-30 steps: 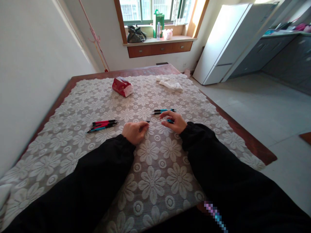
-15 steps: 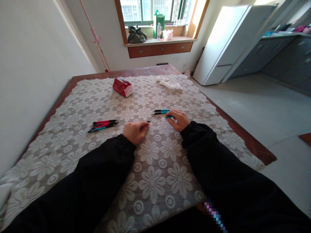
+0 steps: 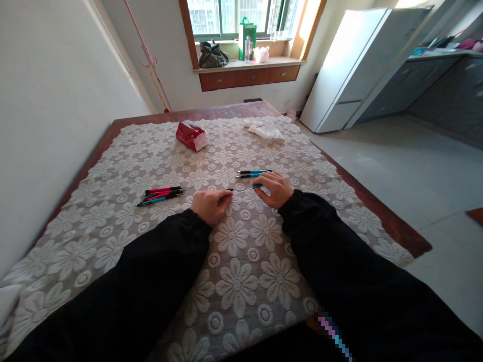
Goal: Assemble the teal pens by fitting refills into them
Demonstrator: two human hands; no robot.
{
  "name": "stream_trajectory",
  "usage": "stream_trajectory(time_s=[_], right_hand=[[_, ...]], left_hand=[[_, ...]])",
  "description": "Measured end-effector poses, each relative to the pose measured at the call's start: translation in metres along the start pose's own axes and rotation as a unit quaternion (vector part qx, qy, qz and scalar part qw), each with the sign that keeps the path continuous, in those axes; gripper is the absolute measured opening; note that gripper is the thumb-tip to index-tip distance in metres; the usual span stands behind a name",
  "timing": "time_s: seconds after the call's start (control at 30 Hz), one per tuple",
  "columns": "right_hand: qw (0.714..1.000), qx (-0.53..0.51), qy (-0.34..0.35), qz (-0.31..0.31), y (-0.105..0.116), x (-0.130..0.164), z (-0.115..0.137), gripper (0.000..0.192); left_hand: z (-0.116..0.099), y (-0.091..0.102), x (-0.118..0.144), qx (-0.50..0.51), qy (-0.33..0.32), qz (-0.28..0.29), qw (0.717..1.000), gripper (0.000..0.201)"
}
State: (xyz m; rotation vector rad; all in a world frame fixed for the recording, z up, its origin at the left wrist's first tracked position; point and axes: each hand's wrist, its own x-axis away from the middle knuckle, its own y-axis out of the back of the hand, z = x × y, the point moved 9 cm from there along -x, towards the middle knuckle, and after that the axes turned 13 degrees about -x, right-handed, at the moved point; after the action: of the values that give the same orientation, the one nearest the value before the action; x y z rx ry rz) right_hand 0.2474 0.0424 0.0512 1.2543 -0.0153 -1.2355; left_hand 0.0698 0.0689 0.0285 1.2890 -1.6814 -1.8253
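Note:
My left hand point(image 3: 211, 205) is closed in a pinch on a thin whitish pen refill point(image 3: 242, 191). A small black piece point(image 3: 230, 189) pokes out at its fingertips; what it joins is hidden. My right hand point(image 3: 274, 189) is closed around a blue pen barrel point(image 3: 257, 186), mostly covered by the fingers. Between the two hands the refill spans the gap, its right end at the barrel's mouth. Just beyond my right hand lie two blue-and-black pens point(image 3: 247, 176), side by side. Left of my left hand rests a group of red, black and blue pens point(image 3: 163, 192).
A flowered lace tablecloth point(image 3: 237, 284) covers the wooden table point(image 3: 417, 242). Farther back are a red tissue pack point(image 3: 190, 136) and a crumpled white plastic bag point(image 3: 266, 132). A wall point(image 3: 45, 100) runs along the left, and a white fridge point(image 3: 349, 65) stands beyond the right side.
My right hand has shifted slightly left with the blue barrel, so less of the refill shows between the hands. My left hand has stayed nearly still.

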Motion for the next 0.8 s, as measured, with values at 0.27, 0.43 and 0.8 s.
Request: stream_trajectory(time_s=[0.27, 0.43, 0.8], right_hand=[[0.997, -0.008, 0.023, 0.079, -0.026, 0.0, 0.017, 0.016], [0.994, -0.06, -0.012, 0.09, -0.034, 0.001, 0.012, 0.017], [0.995, 0.006, -0.033, 0.098, -0.036, 0.003, 0.011, 0.017]], left_hand=[[-0.01, 0.002, 0.001, 0.058, -0.058, -0.014, 0.997, 0.02], [-0.007, 0.001, 0.0, 0.111, -0.051, -0.01, 0.992, 0.019], [-0.009, 0.007, 0.001, 0.095, -0.053, -0.032, 0.994, 0.015]])
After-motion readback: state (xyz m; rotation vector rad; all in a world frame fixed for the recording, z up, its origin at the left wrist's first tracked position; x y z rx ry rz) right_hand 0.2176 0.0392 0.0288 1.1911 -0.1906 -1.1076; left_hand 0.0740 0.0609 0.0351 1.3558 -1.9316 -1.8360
